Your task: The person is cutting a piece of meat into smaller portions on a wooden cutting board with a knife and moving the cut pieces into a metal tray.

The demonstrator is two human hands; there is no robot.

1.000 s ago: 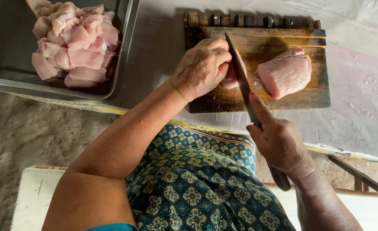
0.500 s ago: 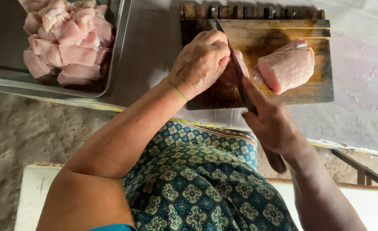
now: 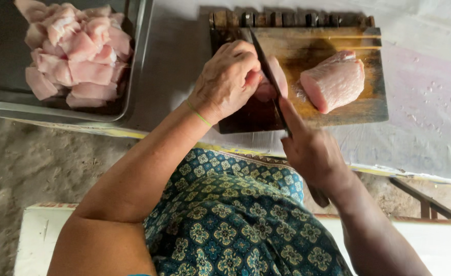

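My left hand [image 3: 228, 79] is closed over a pale pink slab of raw meat [image 3: 272, 82] on the wooden cutting board [image 3: 338, 110]. My right hand [image 3: 312, 151] grips the handle of a long dark knife [image 3: 266, 71], index finger along the spine. The blade runs up the board just right of my left fingers, pressed against the held meat. A second, larger chunk of raw meat [image 3: 333, 82] lies on the board's right half, apart from the blade.
A metal tray [image 3: 136, 66] at the upper left holds a pile of cut meat pieces [image 3: 75, 53]. White plastic sheeting [image 3: 424, 117] covers the table. A patterned blue skirt [image 3: 230, 220], bare ground [image 3: 26, 168] and a white bench edge [image 3: 36, 235] lie below.
The view has shifted slightly. The knife and my right hand have slid forward along the board, and my left hand has stayed on the meat.
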